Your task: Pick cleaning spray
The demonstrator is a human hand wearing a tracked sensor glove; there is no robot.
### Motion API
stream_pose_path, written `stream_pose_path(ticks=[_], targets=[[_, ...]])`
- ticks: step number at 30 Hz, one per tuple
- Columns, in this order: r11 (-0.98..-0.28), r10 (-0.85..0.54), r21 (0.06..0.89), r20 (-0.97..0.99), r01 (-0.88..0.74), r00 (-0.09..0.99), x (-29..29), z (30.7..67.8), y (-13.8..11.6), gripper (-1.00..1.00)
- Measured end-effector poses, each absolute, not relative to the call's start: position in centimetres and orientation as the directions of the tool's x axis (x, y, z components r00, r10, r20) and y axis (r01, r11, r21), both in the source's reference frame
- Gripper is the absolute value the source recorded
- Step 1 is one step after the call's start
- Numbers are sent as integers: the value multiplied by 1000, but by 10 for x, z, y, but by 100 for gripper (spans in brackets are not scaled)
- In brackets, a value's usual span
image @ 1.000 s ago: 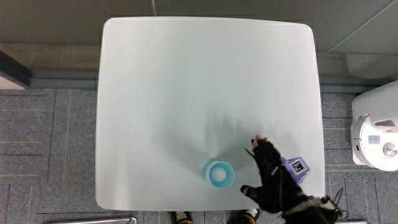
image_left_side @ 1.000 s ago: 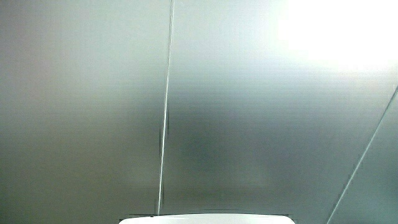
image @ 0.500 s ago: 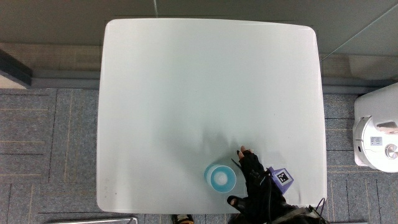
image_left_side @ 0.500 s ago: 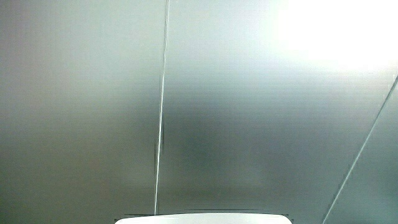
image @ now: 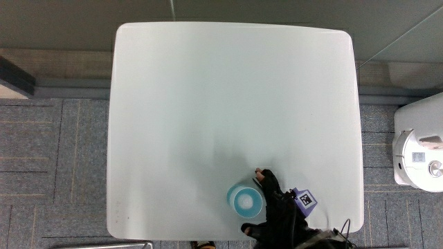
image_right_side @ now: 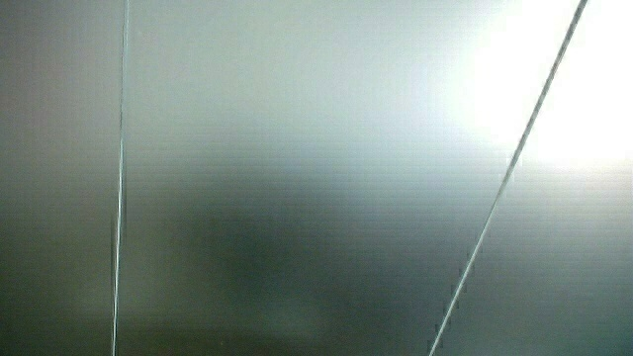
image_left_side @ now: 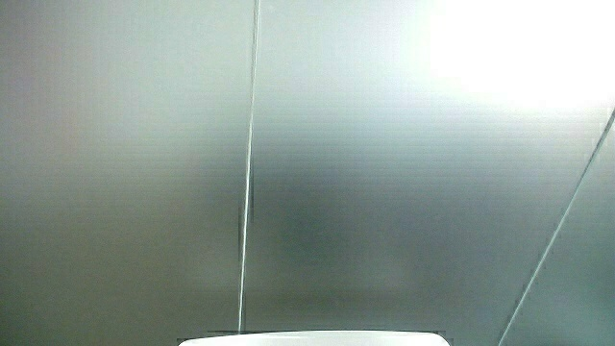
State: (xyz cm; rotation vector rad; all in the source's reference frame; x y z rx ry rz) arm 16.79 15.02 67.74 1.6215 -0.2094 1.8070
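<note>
The cleaning spray point(image: 244, 200) shows from above as a pale blue round top. It stands upright on the white table point(image: 228, 104), close to the table's edge nearest the person. The hand point(image: 266, 202) in its black glove is right beside the spray, with the patterned cube point(image: 303, 200) on its back. Its fingers are spread: one fingertip reaches past the spray toward the table's middle, and the thumb lies nearer the person than the spray. I cannot tell whether they touch it. Both side views show only a pale wall; a strip of the table point(image_left_side: 312, 338) shows in a side view.
A white appliance point(image: 419, 149) stands on the grey carpet beside the table. The table's corner near the hand is rounded, and the forearm crosses the table's near edge.
The hand has slid across the table toward the spray and now sits right against it. The spray has not moved.
</note>
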Motion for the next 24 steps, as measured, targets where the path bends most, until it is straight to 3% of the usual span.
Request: stream_pose_path(ticks=[10,19,20,24], targets=[[-798,380,311,925,-517,-30,169,670,151,100],[-822,372,300,927,-485,-57,169,664,155,100],[-841,329,261,942,-474,-65,172,676,158,100],[-848,345,264,933,-460,-99,174,680,163,100]])
